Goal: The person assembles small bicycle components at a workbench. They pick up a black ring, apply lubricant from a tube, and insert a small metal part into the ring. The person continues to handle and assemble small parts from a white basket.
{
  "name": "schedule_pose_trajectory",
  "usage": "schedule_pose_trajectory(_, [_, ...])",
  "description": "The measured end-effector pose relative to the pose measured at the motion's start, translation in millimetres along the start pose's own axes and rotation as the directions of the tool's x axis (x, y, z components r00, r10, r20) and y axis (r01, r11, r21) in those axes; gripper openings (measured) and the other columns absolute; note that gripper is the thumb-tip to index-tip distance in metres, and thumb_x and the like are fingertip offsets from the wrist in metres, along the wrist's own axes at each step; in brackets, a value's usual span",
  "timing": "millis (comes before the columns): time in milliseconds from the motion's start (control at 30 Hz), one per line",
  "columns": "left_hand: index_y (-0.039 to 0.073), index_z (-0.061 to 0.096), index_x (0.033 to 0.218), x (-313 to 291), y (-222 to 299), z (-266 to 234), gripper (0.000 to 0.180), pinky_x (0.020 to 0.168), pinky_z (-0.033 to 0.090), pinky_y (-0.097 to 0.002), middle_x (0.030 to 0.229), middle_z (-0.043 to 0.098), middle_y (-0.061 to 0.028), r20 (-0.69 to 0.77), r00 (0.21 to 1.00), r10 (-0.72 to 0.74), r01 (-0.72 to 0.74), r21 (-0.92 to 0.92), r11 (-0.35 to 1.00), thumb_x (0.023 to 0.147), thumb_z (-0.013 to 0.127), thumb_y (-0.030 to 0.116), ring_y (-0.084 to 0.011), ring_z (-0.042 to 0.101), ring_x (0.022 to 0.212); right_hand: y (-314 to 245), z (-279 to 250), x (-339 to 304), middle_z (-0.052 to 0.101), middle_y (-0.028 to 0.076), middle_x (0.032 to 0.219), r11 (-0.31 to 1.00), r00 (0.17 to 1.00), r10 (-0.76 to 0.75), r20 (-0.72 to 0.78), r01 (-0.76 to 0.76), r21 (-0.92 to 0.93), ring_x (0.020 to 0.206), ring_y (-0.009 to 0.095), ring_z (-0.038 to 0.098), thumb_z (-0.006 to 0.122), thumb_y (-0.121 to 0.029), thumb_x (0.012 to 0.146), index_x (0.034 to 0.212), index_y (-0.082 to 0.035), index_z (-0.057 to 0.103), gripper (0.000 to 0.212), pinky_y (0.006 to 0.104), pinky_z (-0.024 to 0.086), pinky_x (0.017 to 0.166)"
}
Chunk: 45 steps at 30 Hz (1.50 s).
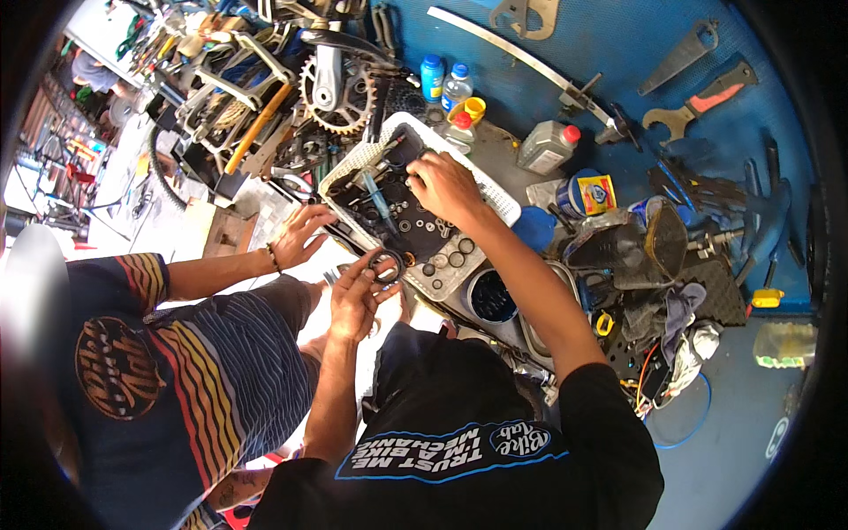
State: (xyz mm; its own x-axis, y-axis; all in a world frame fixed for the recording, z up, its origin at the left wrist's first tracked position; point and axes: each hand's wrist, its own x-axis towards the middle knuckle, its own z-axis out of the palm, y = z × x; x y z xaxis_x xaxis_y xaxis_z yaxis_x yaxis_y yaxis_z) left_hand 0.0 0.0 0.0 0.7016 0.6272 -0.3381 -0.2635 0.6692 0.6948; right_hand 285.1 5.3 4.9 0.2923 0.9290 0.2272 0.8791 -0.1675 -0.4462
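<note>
My left hand (353, 302) is closed around a black ring (397, 272), which looks like a bearing or seal, just outside the near left edge of a white plastic basket (488, 187). Over the basket's far part, my right hand (444, 187) is curled with its fingertips pointing down among the parts. Whatever those fingers pinch, if anything, is hidden. Loose small rings and bearings (457, 259) lie in the basket's near end. A blue-bodied tool (378, 201) rests in its middle.
At my left stands a person in a striped shirt, one hand (300, 234) beside the basket. A crankset (331, 88) and bike parts crowd the far left. Bottles (431, 78), a grey jug (548, 147) and an open tub (491, 296) surround the basket. Tools (698, 102) hang on the blue wall.
</note>
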Motion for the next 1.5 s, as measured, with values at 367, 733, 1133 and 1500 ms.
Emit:
schedule_pose_trajectory(367, [-0.009, 0.044, 0.148, -65.1, -37.1, 12.3, 0.046, 0.093, 0.065, -0.0429, 0.134, 0.064, -0.0273, -0.146, 0.987, 0.064, -0.073, -0.062, 0.995, 0.106, 0.052, 0.006, -0.0344, 0.072, 0.112, 23.3, 70.0, 65.4, 0.074, 0.013, 0.099, 0.971, 0.992, 0.099, 0.077, -0.079, -0.225, 0.098, 0.034, 0.070, 0.071, -0.021, 0.088, 0.092, -0.005, 0.075, 0.017, 0.0478, 0.057, 0.088])
schedule_pose_trajectory(733, [-0.010, 0.041, 0.150, -37.7, -6.1, 45.0, 0.047, 0.096, 0.063, -0.0446, 0.134, 0.064, -0.0261, -0.117, 0.989, 0.090, -0.103, -0.112, 0.988, 0.107, 0.046, 0.008, -0.0338, 0.071, 0.113, -58.8, -69.3, -70.8, 0.072, 0.009, 0.101, 0.880, 0.883, -0.328, -0.336, 0.415, 0.231, 0.094, 0.028, 0.070, 0.075, -0.015, 0.089, 0.101, -0.011, 0.073, 0.012, 0.0405, 0.058, 0.080])
schedule_pose_trajectory(1133, [-0.008, 0.041, 0.151, -9.7, -7.6, 75.9, 0.046, 0.096, 0.063, -0.0413, 0.136, 0.064, -0.0261, 0.112, 0.991, 0.074, -0.064, -0.091, 0.994, 0.109, 0.047, 0.008, -0.0318, 0.071, 0.115, -62.8, -96.1, -138.0, 0.071, 0.012, 0.123, 0.890, 0.877, -0.446, -0.181, 0.456, 0.018, 0.116, 0.030, 0.068, 0.069, -0.016, 0.090, 0.108, -0.013, 0.077, 0.020, 0.0407, 0.057, 0.091])
schedule_pose_trajectory(1500, [-0.009, 0.043, 0.149, -7.5, -11.0, 89.8, 0.043, 0.096, 0.063, -0.0384, 0.138, 0.062, -0.0274, 0.116, 0.990, 0.086, -0.080, -0.055, 0.995, 0.110, 0.047, 0.008, -0.0292, 0.070, 0.116, -56.0, -101.5, -142.7, 0.068, 0.014, 0.125, 0.897, 0.900, -0.421, -0.116, 0.432, 0.098, 0.120, 0.032, 0.064, 0.071, -0.017, 0.089, 0.111, -0.009, 0.073, 0.023, 0.0437, 0.052, 0.097])
